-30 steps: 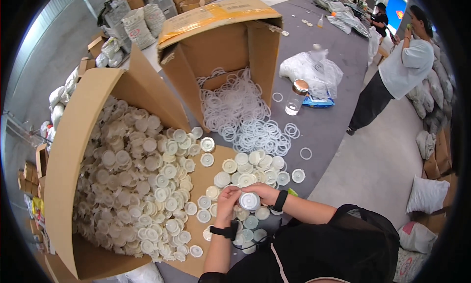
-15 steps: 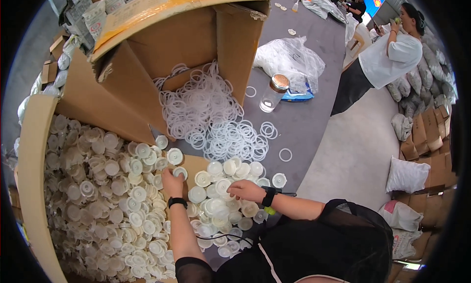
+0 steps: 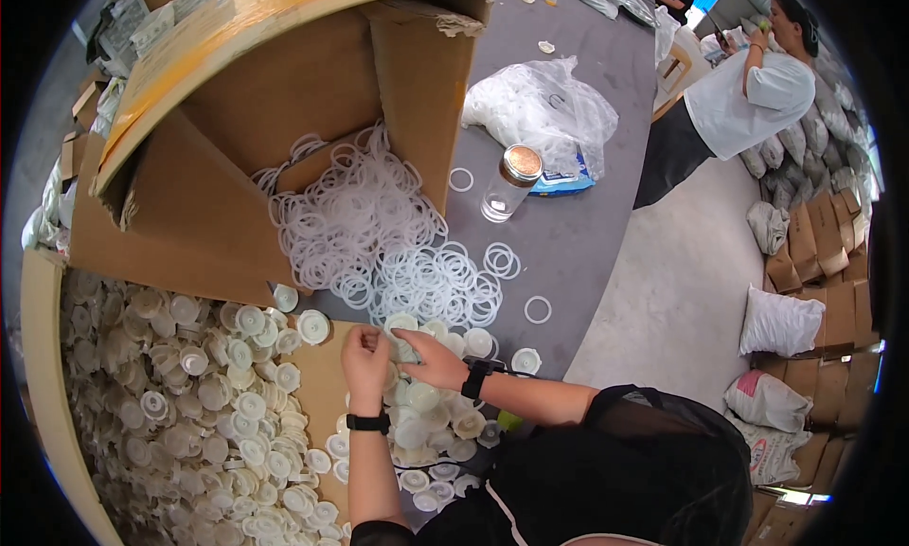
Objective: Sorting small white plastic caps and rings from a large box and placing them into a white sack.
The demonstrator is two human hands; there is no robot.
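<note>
My two hands meet above a small heap of white, round plastic caps (image 3: pixel 421 415). A translucent plastic cap (image 3: pixel 401 322) is at the fingertips between them. My left hand (image 3: pixel 366 364) is closed on this cap, its fingers curled and partly hidden. My right hand (image 3: pixel 431 358) reaches in from the right, its fingers closed around the cap's near side; its exact grip is partly covered. Just beyond my hands, a pile of clear plastic rings (image 3: pixel 436 281) spills out of a tipped cardboard box (image 3: pixel 284 63).
A large bin of white caps (image 3: pixel 189 394) fills the left side. On the grey table (image 3: pixel 578 252) stand a glass bottle (image 3: pixel 511 183) with a copper-coloured lid and a clear plastic bag (image 3: pixel 549 110). A person (image 3: pixel 748 101) stands at right near stacked sacks and cartons.
My left hand has moved right with a cap, away from the bin's edge, and has met my right hand. The right hand has shifted slightly left. The whole view has moved a little.
</note>
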